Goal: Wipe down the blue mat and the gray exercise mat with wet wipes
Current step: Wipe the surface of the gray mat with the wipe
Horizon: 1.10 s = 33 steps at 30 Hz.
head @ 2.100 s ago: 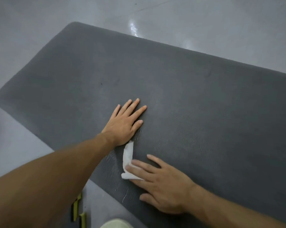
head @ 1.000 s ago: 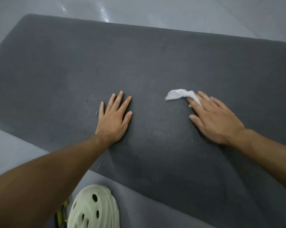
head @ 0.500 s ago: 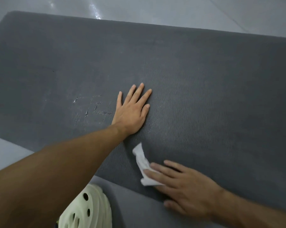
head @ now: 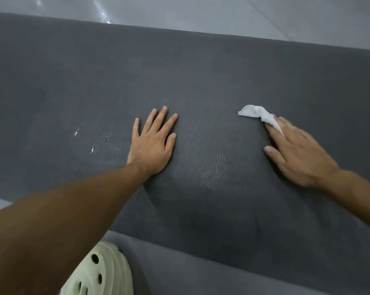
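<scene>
The gray exercise mat (head: 211,77) lies flat on the floor and fills most of the view. My left hand (head: 152,143) rests flat on it near the middle, fingers straight and spread. My right hand (head: 294,152) lies to the right with straight fingers pressing a crumpled white wet wipe (head: 258,114) onto the mat; the wipe sticks out past the fingertips. A damp sheen shows on the ribbed surface between the two hands. The blue mat is not in view.
A pale green perforated clog (head: 99,271) sits at the bottom edge on the gray floor in front of the mat. Glossy gray floor (head: 201,11) runs beyond the mat's far edge. Small white flecks (head: 92,149) lie on the mat left of my left hand.
My right hand has swept the wipe from the near edge of the mat away from me and to the right. My left hand stays flat in about the same spot.
</scene>
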Motion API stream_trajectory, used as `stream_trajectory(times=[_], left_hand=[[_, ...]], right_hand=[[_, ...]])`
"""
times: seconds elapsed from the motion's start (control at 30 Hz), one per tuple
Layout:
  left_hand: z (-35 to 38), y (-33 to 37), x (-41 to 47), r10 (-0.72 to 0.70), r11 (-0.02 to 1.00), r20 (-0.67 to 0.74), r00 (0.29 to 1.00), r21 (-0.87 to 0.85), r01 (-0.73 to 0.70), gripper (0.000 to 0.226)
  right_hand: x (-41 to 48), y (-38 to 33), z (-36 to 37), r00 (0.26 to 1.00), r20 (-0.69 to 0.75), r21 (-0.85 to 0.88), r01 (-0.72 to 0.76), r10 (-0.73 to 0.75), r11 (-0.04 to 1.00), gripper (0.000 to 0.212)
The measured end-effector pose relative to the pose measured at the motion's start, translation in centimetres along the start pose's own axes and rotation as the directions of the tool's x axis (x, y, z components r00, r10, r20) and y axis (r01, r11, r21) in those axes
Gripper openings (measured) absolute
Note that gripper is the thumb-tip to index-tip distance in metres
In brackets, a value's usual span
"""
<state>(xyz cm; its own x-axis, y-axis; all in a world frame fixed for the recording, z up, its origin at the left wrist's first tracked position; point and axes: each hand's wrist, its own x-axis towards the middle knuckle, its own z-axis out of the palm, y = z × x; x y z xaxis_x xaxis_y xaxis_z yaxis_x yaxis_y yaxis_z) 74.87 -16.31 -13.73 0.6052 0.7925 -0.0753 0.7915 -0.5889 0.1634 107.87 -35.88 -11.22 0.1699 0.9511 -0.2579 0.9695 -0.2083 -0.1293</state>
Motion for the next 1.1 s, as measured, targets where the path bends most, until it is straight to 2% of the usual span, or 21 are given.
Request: stream_trajectory(times=[0.1,0.17,0.23,0.3,0.37,0.4,0.43,0.5,0.6,0.67,0.77,0.87,0.97,1.03,1.1], left_hand=[[0.0,-0.2,-0.1,0.003,1.0,-0.008,1.0,0.0,-0.003,0.057],[0.0,-0.2,-0.1,0.006,1.0,-0.011,1.0,0.005,-0.006,0.057],[0.1,-0.2,-0.1,0.008,1.0,-0.017,1.0,0.01,-0.007,0.058],[0.1,-0.1,-0.1,0.009,1.0,-0.02,1.0,0.012,-0.008,0.059],[0.1,-0.1,0.0,0.015,1.0,-0.016,1.0,0.007,-0.015,0.059],[0.0,-0.1,0.0,0.018,1.0,-0.016,1.0,0.004,-0.018,0.059],[0.1,-0.1,-0.1,0.018,1.0,-0.016,1.0,0.003,-0.018,0.059],[0.1,-0.2,-0.1,0.013,1.0,-0.018,1.0,0.003,-0.013,0.059],[0.2,-0.1,0.0,0.014,1.0,-0.02,1.0,0.007,-0.014,0.059],[0.2,-0.1,0.0,0.017,1.0,-0.019,1.0,0.005,-0.017,0.059],[0.3,-0.2,0.0,0.017,1.0,-0.02,1.0,0.002,-0.017,0.06],[0.3,-0.2,-0.1,0.018,1.0,-0.024,1.0,0.0,-0.018,0.06],[0.2,-0.3,-0.1,0.021,1.0,-0.021,1.0,-0.004,-0.021,0.06],[0.2,-0.3,-0.1,0.021,1.0,-0.023,1.0,-0.001,-0.021,0.061],[0.2,-0.2,-0.1,0.019,1.0,-0.022,1.0,0.001,-0.019,0.061]], right_hand=[[-2.3,-3.3,1.1,0.98,0.017,-0.001,0.199,-0.199,0.98,0.072],[-4.5,-6.1,2.5,0.933,0.019,-0.021,0.36,-0.359,0.933,0.074],[-7.1,-8.9,4.3,0.853,0.035,-0.041,0.521,-0.52,0.852,0.073],[-9.8,-10.8,5.7,0.746,0.061,-0.077,0.666,-0.663,0.742,0.063],[-11.6,-11.3,6.2,0.656,0.082,-0.116,0.754,-0.75,0.647,0.051],[-11.8,-11.0,6.2,0.637,0.097,-0.129,0.77,-0.764,0.625,0.05],[-11.6,-10.4,6.0,0.637,0.104,-0.141,0.769,-0.763,0.623,0.051],[-10.3,-8.5,5.5,0.706,0.082,-0.147,0.706,-0.703,0.693,0.055],[-7.3,-4.7,4.2,0.883,0.019,-0.147,0.466,-0.469,0.872,0.067],[-5.7,-2.0,3.1,0.957,0.003,-0.177,0.287,-0.291,0.941,0.068],[-3.9,0.5,1.7,0.999,0.0,-0.128,0.039,-0.039,0.991,0.072],[-2.9,0.2,1.2,0.997,-0.017,-0.027,-0.081,0.081,0.996,0.077],[-3.0,-2.5,1.7,0.999,-0.03,0.03,-0.044,0.045,0.999,0.077],[-4.0,-5.4,2.3,0.994,-0.019,0.021,0.111,-0.111,0.994,0.074],[-5.3,-8.6,3.2,0.952,0.012,0.022,0.304,-0.304,0.952,0.076]])
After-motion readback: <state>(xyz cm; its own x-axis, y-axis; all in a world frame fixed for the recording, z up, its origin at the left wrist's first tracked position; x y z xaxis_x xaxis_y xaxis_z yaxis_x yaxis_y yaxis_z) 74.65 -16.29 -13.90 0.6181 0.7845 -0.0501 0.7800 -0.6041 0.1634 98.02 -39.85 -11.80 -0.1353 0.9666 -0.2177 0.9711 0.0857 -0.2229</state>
